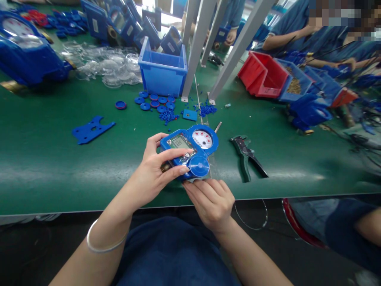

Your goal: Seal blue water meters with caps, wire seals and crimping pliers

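Observation:
A blue water meter [182,140] is tilted up near the front of the green bench, with a small display and a round white dial with red pointers. My left hand [156,165] grips it from the left, index finger and thumb over its face beside a round blue cap [199,166]. Against the meter's near lower side, my right hand [212,200] is closed with bent fingers; the fingertips are partly hidden beneath it. Beyond the meter lie a small light-blue block [189,114] and several round blue caps [154,101]. Wire-stripping pliers [248,157] rest to its right.
A flat blue plate [93,129] lies at left. Behind are clear plastic covers [114,65], a blue bin [163,75], grey metal posts [198,47] and a red bin [263,75]. Another blue meter [309,111] stands at right. Co-workers sit across the bench and at right.

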Action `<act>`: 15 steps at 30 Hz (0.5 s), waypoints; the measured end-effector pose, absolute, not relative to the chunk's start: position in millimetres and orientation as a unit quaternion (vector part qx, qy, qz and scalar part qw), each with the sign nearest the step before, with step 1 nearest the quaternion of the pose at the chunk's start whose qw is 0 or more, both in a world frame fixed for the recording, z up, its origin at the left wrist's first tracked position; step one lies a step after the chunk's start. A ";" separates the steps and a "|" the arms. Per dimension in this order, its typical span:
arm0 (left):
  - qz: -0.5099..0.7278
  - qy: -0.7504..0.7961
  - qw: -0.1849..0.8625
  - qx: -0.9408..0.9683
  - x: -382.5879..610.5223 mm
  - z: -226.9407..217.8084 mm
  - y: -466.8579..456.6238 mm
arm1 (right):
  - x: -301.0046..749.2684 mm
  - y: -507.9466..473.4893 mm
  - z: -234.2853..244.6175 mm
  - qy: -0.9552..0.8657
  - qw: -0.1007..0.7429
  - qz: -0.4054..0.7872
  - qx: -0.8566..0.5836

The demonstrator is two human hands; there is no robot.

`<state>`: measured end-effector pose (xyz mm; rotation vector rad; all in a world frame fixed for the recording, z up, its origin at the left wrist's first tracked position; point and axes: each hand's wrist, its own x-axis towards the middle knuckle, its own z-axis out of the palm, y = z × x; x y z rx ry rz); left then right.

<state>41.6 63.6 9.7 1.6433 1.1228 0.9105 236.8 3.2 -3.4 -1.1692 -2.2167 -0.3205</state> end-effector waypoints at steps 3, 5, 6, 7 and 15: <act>0.378 0.459 0.451 0.666 41.6 10.1 64.3 | 234.7 -7.5 1.1 -0.836 0.323 -0.092 -0.433; 0.390 0.464 0.448 0.657 41.7 10.3 65.1 | 231.5 -22.4 -0.9 -0.834 0.365 -0.006 -0.415; 0.394 0.465 0.453 0.650 41.9 10.5 65.5 | 230.1 -31.0 -5.5 -0.830 0.380 0.066 -0.404; 0.396 0.466 0.460 0.644 42.1 10.8 65.7 | 229.1 -39.5 -13.4 -0.820 0.377 0.158 -0.401; 0.397 0.461 0.460 0.647 43.7 13.4 64.7 | 228.2 -58.5 -145.6 -0.475 0.154 0.700 -0.511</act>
